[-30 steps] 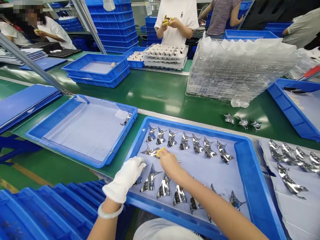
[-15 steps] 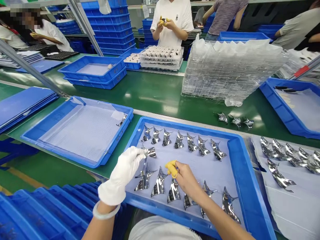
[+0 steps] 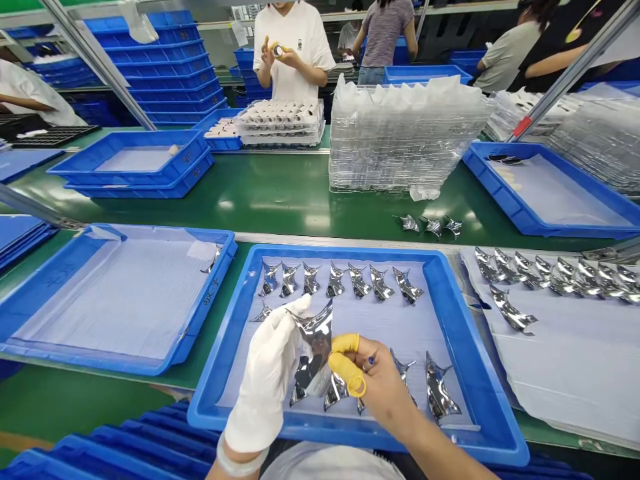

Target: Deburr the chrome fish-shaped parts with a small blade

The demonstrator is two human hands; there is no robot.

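Observation:
My left hand (image 3: 270, 373), in a white glove, grips a curved, mirror-bright chrome part (image 3: 318, 333) with pointed corners by its left side. It is raised above the blue tray (image 3: 480, 380). My right hand (image 3: 375, 380), with yellow finger cots on thumb and forefinger, has its fingertips closed at the part's right edge. Similar chrome parts (image 3: 336, 280) lie in a row along the tray's far side on a white liner. More lie in the near row, where a chrome part (image 3: 439, 390) shows at the right; the hands partly hide others.
Left of the tray is another blue tray (image 3: 115, 300), lined with white sheet. Several chrome parts (image 3: 545, 270) rest on a white sheet (image 3: 575, 360) at the right. Beyond stand stacked clear plastic trays (image 3: 400, 147) and three small chrome pieces (image 3: 432, 227). A co-worker (image 3: 293, 60) stands opposite.
The view has swung right. A chrome part is now up between my hands, and my left hand has come in toward the right one. The co-worker opposite still handles a small piece.

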